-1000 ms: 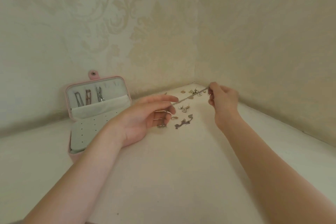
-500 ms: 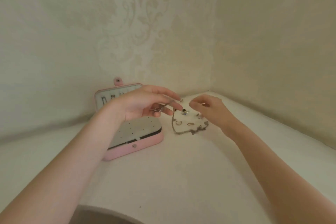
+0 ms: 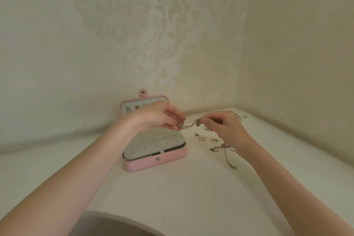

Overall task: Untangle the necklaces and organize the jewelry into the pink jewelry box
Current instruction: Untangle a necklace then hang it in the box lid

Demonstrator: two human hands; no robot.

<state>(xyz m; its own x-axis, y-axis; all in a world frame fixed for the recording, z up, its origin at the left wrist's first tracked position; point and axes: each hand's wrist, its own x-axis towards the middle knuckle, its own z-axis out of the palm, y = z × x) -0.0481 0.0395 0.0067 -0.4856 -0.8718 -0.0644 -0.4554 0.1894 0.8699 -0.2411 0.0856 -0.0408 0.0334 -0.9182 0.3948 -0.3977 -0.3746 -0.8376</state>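
A pale bench (image 3: 172, 193) is set into a corner of walls covered in damask-patterned wallpaper (image 3: 153, 34). Small rings (image 3: 201, 138) and other loose pieces are scattered at about 3 o'clock from the pink jewelry box (image 3: 153, 164), and a second tangle of chain (image 3: 223, 148) is seen at 4 o'clock, partly hidden by the right wrist. More small pieces (image 3: 240, 117) are left near the corner at 2 o'clock. The box is seen open, its lid propped upright against the wall, a white perforated panel laid across its base; the left hand (image 3: 159, 116) is held over the lid, covering part of it. A thin silvery tangled necklace (image 3: 188, 125) is held above the box's right edge, pinched between the left hand's fingers (image 3: 177, 123) and the fingers of the right hand (image 3: 223, 125).
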